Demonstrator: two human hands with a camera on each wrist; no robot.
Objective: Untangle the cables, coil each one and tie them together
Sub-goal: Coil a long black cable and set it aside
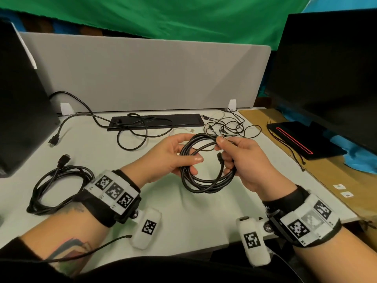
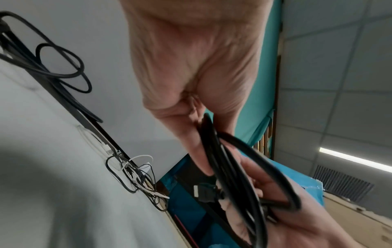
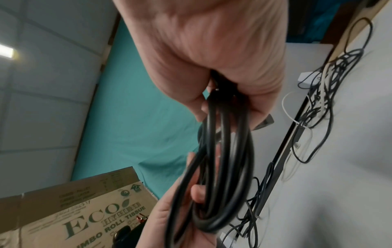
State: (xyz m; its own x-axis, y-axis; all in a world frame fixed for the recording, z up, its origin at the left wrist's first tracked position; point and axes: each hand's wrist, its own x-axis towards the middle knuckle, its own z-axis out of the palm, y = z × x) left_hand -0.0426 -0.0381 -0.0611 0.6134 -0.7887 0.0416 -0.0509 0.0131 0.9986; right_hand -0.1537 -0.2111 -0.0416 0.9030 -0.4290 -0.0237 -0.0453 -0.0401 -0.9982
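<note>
Coiled cable in hand (image 1: 206, 166): a black cable wound in several rounds, held above the white table (image 1: 183, 211) between both hands; one plug end hangs inside the ring.
Handling: looks light and springy, likely to fan open if released; best held where the rounds bunch together, at the ring's sides.
Left hand (image 1: 173, 156): palm turned inward, thumb laid across the front of the rounds, fingers curled behind them.
Right hand (image 1: 242, 160): fingers wrapped around the ring's right side, thumb and forefinger pinching the top strands.
Finished coil (image 1: 59, 188): a second black cable lies wound on the table to the left, untied.
Loose black cable (image 1: 130, 129): sprawls in open loops farther back, across a dark tray.
Tangle (image 1: 226, 125): thin black and white cables knotted together at the far right, untouched.
Beyond: grey divider panel (image 1: 142, 74).
</note>
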